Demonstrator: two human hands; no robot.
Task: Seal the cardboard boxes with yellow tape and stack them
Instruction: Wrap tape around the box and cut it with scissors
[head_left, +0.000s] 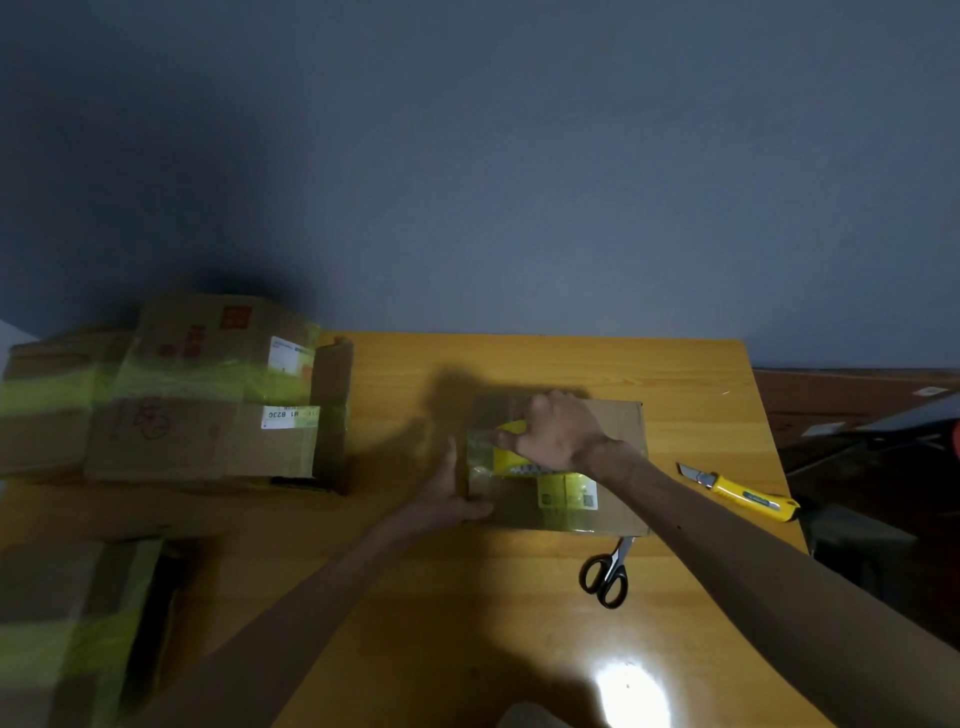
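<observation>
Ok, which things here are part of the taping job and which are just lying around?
In use: cardboard box, yellow tape dispenser in the right hand, left hand on the box's edge, taped boxes at left.
Idle: scissors, utility knife.

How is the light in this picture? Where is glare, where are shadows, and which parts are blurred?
Head view: dim overall; a white glare spot on the table near the bottom edge; the left hand and the right hand, which grips the tape dispenser, throw a soft shadow beyond them; the taped boxes at left are blurred and stretched; the scissors look sharp.
</observation>
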